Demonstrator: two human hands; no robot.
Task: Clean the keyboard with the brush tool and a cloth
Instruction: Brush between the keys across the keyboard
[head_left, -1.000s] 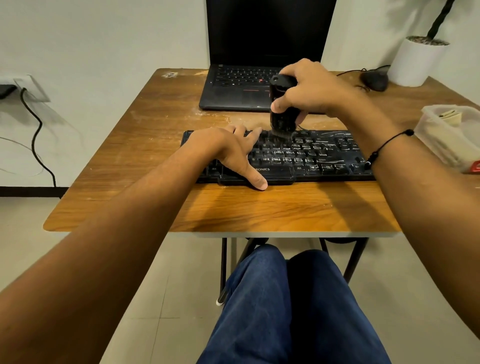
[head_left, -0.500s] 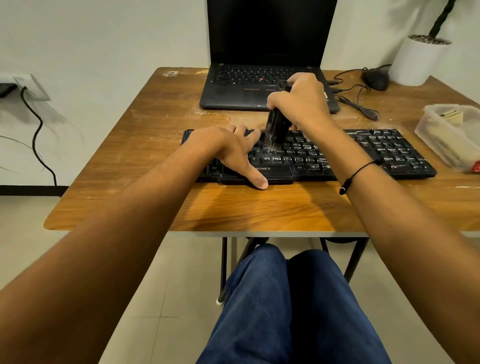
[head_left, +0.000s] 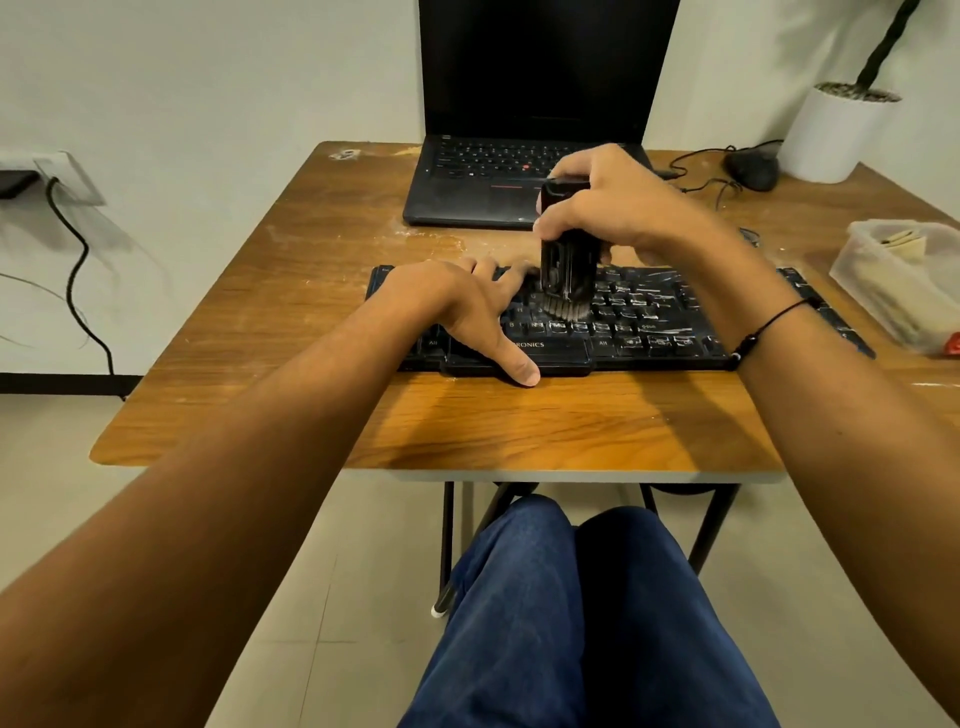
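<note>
Keyboard (head_left: 649, 317) brushing goes on: right hand (head_left: 618, 202) grips the brush (head_left: 566, 260), now upright again; left hand (head_left: 462, 306) lies flat, holding it steady.

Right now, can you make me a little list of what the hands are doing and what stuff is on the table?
left hand: flat on the left part of the keyboard, thumb at its front edge
right hand: grips the brush, held upright
brush bristles: down on the keys near the middle
keyboard: black, with pale dust and streaks on the keys
laptop: open behind the keyboard, screen dark
mouse: far right, beside a white plant pot
plastic box: at the right edge of the table
cloth: cannot tell where it is
</note>
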